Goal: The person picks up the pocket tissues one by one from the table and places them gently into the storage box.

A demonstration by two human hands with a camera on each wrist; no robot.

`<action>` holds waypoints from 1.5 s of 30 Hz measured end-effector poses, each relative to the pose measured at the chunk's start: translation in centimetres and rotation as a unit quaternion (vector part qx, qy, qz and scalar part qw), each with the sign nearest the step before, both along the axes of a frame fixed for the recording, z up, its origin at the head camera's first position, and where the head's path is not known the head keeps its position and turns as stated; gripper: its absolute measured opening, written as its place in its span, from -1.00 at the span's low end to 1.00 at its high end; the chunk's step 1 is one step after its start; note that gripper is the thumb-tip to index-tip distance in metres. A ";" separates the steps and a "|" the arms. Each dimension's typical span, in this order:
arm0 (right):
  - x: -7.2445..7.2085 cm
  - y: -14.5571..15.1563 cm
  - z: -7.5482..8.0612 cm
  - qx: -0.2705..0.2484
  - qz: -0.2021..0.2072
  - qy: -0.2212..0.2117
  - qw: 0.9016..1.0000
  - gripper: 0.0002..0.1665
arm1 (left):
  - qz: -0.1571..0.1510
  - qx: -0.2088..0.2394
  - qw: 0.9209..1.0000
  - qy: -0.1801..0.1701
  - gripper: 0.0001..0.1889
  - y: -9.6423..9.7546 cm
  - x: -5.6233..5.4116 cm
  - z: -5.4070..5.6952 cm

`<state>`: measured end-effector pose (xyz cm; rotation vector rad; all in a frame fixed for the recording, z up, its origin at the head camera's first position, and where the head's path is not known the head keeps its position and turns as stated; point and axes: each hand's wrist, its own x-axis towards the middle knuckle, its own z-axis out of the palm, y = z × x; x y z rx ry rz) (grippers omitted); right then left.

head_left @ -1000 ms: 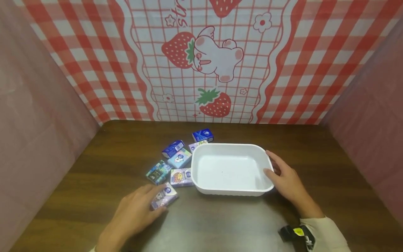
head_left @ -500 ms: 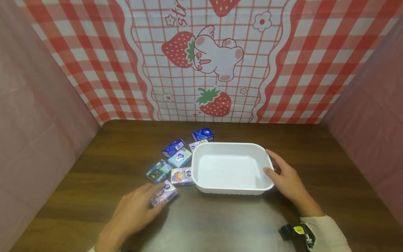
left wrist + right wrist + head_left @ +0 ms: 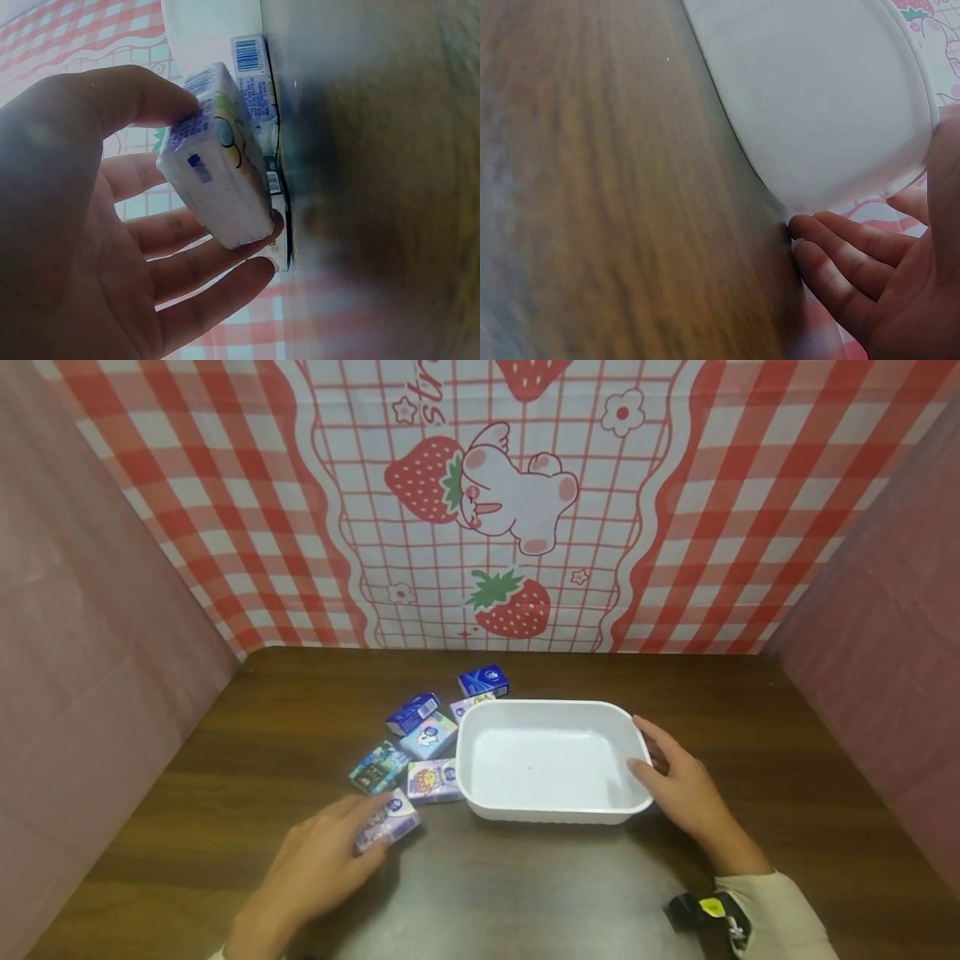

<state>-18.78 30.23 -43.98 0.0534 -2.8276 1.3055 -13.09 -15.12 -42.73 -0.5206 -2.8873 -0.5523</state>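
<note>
Nearest, toward the left edge of the counter (image 3: 487, 885): lilac packet (image 3: 394, 822), pinched between thumb and fingers of the left hand (image 3: 318, 857); likely to slip under slack thumb pressure. Just beyond: dark floral packet (image 3: 378, 767), liable to a nudge from a low sideways pass. Farther, right of centre: white tray (image 3: 551, 768), gripped at one end by the right hand (image 3: 686, 793), thumb over rim; likely to skid into neighbouring packets (image 3: 431, 781) under an uneven push. Closest to the far edge: blue packet (image 3: 483, 680), similarly exposed.
</note>
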 end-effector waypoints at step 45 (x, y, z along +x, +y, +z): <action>0.2 0.2 -0.1 -0.005 -0.004 -0.002 1.000 -0.19 | 0.007 0.059 0.997 0.054 -0.20 0.9 -1.5 0.3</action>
